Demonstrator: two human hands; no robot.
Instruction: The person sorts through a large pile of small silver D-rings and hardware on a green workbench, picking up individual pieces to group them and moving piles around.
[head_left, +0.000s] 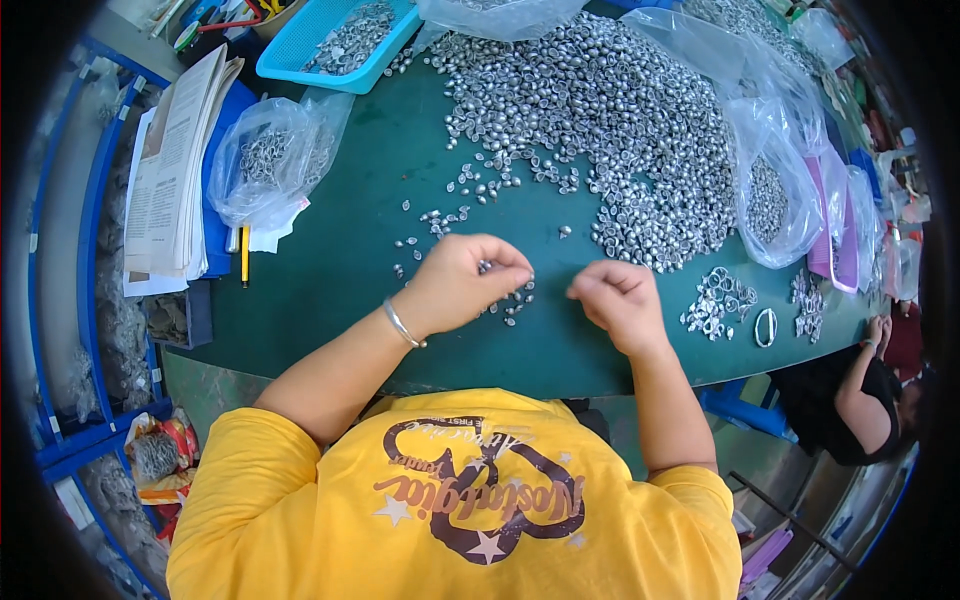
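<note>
My left hand [465,285], with a silver bangle [402,325] on its wrist, is closed in a pinch over the green table. Whatever is between its fingertips is too small to make out. Small silver metal pieces [512,310] lie under and beside it, partly hidden by the fingers. Just to the right, my right hand [625,308] is curled with thumb and forefinger together; I cannot see what they hold. One loose metal piece [565,231] lies beyond the gap between my hands. Farther off spreads a large heap of similar domed silver pieces [640,130].
A turquoise basket [285,72] of metal parts stands far left, near a plastic bag of rings [265,160] and papers [170,170]. At right are a filled plastic bag [768,200], a purple tray [845,250] and silver parts [715,300]. Another person [860,400] sits right.
</note>
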